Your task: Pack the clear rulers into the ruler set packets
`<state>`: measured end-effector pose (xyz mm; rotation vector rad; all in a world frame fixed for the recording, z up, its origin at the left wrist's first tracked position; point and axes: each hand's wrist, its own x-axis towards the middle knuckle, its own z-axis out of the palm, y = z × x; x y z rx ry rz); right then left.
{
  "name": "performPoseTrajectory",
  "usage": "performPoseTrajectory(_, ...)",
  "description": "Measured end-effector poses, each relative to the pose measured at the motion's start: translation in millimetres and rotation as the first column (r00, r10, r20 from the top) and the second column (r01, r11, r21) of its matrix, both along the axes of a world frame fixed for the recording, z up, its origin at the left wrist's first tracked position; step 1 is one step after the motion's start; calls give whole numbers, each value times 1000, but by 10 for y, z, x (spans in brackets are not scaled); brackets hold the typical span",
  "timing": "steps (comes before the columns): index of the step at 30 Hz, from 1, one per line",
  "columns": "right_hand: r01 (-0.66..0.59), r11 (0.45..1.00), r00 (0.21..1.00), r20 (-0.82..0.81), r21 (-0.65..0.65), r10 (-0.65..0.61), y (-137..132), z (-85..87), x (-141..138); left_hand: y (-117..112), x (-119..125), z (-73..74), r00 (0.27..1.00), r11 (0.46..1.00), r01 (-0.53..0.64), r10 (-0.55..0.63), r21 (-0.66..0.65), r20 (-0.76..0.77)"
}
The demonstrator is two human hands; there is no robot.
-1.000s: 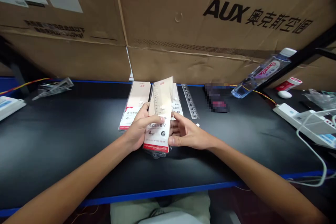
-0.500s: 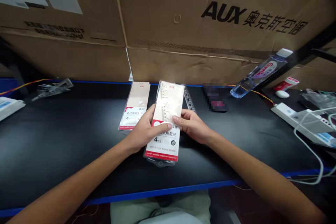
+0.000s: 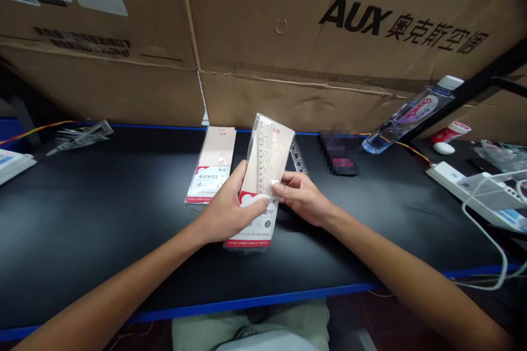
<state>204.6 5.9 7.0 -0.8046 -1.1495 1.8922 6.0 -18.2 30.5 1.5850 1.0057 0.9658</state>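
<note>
Your L hand [image 3: 228, 208] and R hand [image 3: 298, 200] pinch a ruler-set packet [image 3: 263, 175] tilted up, fingers curled behind, thumbs pressed on front. Black bench [image 3: 123, 241] runs wide both sides; 2nd packet [image 3: 211, 164] just L, metal ruler [image 3: 298, 156] just behind.

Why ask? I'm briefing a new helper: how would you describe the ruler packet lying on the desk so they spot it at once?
Below the AUX carton runs a black desk. Near its middle lies a ruler packet, peach above a red-and-white label, just beyond the left hand. Unlike its twin, gripped by that hand and the right hand, it lies flat.
</note>
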Motion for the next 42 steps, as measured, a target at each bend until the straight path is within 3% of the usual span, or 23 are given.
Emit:
performPoseTrajectory(5,9,998,1000,-18,-60,-10,15,23,32,-33,-3,41,999,999,42,-42,10,-35)
performPoseTrajectory(10,-18,1000,1000,25,-8,18,18,43,76,-86,-6,95,994,997,79,-78,7,-77)
performPoseTrajectory(16,-23,995,998,57,96,18,-10,59,66,-82,-12,91,993,993,119,-119,-6,-11)
performPoseTrajectory(19,71,994,991,106,87,-80,75,85,122,-62,6,35,990,987,111,-101,-114,94)
performPoseTrajectory(22,286,953,946,131,96,-297,227,109,229,-64,50,-37,961,899,268,-222,-347,167)
performPoseTrajectory(24,357,925,916,148,130,-374,314,110,287,-75,83,-75,942,834,333,-274,-440,194)
performPoseTrajectory(30,189,973,935,279,131,-219,324,40,258,-58,89,-75,937,780,312,-160,-543,309)
performPoseTrajectory(33,208,933,839,437,292,-324,285,1,235,-33,53,-49,918,734,363,-177,-574,355)
performPoseTrajectory(36,207,827,679,531,523,-506,271,-22,249,-19,47,-45,935,708,336,-170,-621,311)
performPoseTrajectory(39,141,736,597,536,662,-597,285,-20,281,-9,63,-59,967,713,243,-123,-658,223)
performPoseTrajectory(42,23,677,470,590,736,-657,356,-14,354,10,58,-77,973,720,230,-153,-654,174)
